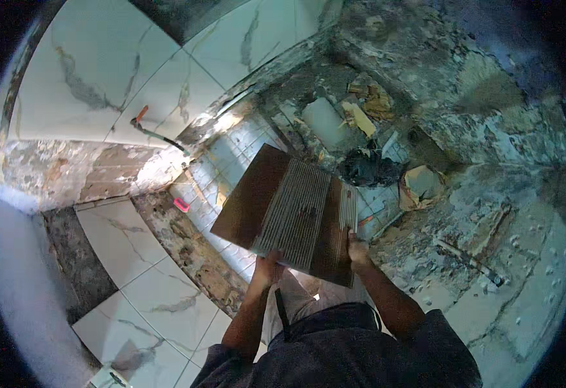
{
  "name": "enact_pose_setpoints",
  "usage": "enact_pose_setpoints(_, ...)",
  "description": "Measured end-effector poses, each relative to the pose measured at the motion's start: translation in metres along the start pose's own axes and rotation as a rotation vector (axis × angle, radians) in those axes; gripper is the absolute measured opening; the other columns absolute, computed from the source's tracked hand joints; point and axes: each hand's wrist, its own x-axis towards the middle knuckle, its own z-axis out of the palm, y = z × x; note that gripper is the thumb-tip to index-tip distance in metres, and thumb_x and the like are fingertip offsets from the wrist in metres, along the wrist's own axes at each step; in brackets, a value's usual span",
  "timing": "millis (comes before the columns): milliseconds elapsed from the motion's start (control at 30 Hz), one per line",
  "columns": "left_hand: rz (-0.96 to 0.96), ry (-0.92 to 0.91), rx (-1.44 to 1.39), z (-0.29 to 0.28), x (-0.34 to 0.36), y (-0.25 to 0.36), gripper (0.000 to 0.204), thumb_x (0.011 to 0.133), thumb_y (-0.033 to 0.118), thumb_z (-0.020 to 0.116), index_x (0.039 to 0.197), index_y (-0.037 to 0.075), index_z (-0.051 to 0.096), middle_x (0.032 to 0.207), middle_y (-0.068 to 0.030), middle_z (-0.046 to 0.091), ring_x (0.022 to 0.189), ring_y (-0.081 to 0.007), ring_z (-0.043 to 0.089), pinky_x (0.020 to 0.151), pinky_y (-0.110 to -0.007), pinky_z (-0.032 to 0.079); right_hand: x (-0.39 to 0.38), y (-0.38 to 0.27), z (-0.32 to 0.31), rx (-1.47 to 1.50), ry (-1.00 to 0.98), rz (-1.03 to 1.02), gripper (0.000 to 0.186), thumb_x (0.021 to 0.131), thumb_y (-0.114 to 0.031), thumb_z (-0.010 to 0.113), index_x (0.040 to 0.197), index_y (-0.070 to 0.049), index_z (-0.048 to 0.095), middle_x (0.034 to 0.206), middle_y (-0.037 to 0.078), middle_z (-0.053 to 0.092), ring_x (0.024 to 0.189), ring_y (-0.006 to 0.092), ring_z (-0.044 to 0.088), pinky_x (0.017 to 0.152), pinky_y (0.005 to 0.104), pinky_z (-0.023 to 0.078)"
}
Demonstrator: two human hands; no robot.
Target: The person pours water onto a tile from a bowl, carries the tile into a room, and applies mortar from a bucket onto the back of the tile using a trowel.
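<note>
A square tile (pixel 239 204), brown on its back, is held tilted in front of me, with bands of grey combed adhesive (pixel 292 213) across it. My left hand (pixel 268 268) grips its lower left edge, with fingers closed on it. My right hand (pixel 358 251) grips the right edge, a little higher. The tile hides part of the floor behind it.
Marble-patterned wall tiles (pixel 89 71) line the left, with an orange-handled item (pixel 139 115) against them. A pink object (pixel 181 204) lies on the floor beside a black bag (pixel 367 168), a crumpled paper bag (pixel 418 187) and rubble (pixel 367 97). A pipe (pixel 464 258) crosses the rough surface at right.
</note>
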Motion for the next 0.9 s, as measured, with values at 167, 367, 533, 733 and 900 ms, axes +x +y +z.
enact_pose_setpoints(167,0.272,-0.032,0.103,-0.016,-0.015,0.063,0.028,0.08,0.015,0.054,0.103,-0.001,0.05,0.099,-0.0153,0.053,0.091,-0.0311,0.051,0.084,-0.038,0.039,-0.129,-0.079,0.065,-0.605,0.456,-0.06,0.076,0.077,-0.055,0.056,0.112,0.012,0.042,0.096,0.016,0.057,0.085,0.0267,0.053,0.077,0.0352,0.042)
enact_pose_setpoints(367,0.015,-0.364,-0.694,-0.045,-0.01,0.124,0.028,0.079,0.001,0.055,0.107,0.002,0.051,0.105,-0.0096,0.054,0.097,-0.0234,0.051,0.086,-0.037,0.039,-0.232,-0.107,0.081,-0.338,0.58,-0.858,0.05,0.086,-0.04,0.051,0.103,0.008,0.053,0.095,0.02,0.059,0.083,0.0277,0.056,0.075,0.0378,0.042)
enact_pose_setpoints(533,0.406,-0.71,-0.384,-0.057,-0.012,0.186,0.049,0.079,-0.006,0.053,0.124,0.009,0.038,0.115,-0.0074,0.048,0.104,-0.019,0.047,0.09,-0.037,0.039,-0.324,-0.121,0.071,-0.151,0.738,-1.066,0.036,0.087,-0.031,0.053,0.093,0.005,0.054,0.085,0.013,0.059,0.077,0.0199,0.053,0.073,0.0327,0.041)
enact_pose_setpoints(733,0.019,-0.619,-0.678,-0.036,-0.048,0.237,0.042,0.079,-0.006,0.053,0.118,0.007,0.042,0.102,-0.006,0.052,0.087,-0.0139,0.052,0.075,-0.028,0.045,-0.408,-0.124,0.063,0.079,0.753,-1.207,0.029,0.086,-0.025,0.055,0.095,0.002,0.054,0.083,0.006,0.059,0.076,0.0123,0.051,0.071,0.0272,0.042)
enact_pose_setpoints(900,0.19,-0.542,-0.525,-0.026,-0.073,0.27,0.027,0.079,0.003,0.059,0.104,0.004,0.049,0.071,-0.0034,0.054,0.048,-0.0092,0.048,0.04,-0.025,0.041,-0.435,-0.125,0.051,0.05,0.741,-1.215,0.032,0.086,-0.029,0.055,0.093,0.002,0.055,0.084,0.008,0.059,0.076,0.0143,0.052,0.072,0.0293,0.042)
